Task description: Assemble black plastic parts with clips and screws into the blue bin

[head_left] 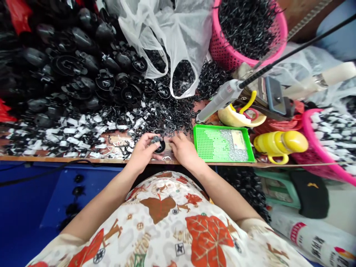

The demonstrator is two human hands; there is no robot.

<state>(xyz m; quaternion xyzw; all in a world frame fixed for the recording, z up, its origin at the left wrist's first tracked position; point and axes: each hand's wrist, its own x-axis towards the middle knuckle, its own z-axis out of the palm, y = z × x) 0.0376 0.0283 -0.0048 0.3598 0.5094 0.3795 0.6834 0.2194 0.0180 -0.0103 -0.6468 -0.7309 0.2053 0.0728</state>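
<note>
Left hand [142, 151]: fingers around black round part [160, 147]. Right hand [183, 149]: fingers' hold indeterminable. Green tray [205, 146] adjoins, centre right; black housings [82, 39] crowd upper left.

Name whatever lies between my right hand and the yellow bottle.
In the head view, the green tray lies between your right hand and the yellow bottle, with small silvery pieces in it.

A green stool [290, 191] stands below the front edge of a wooden workbench [116, 161], toward its right corner; a blue surface [91, 196] spreads below the left.
</note>
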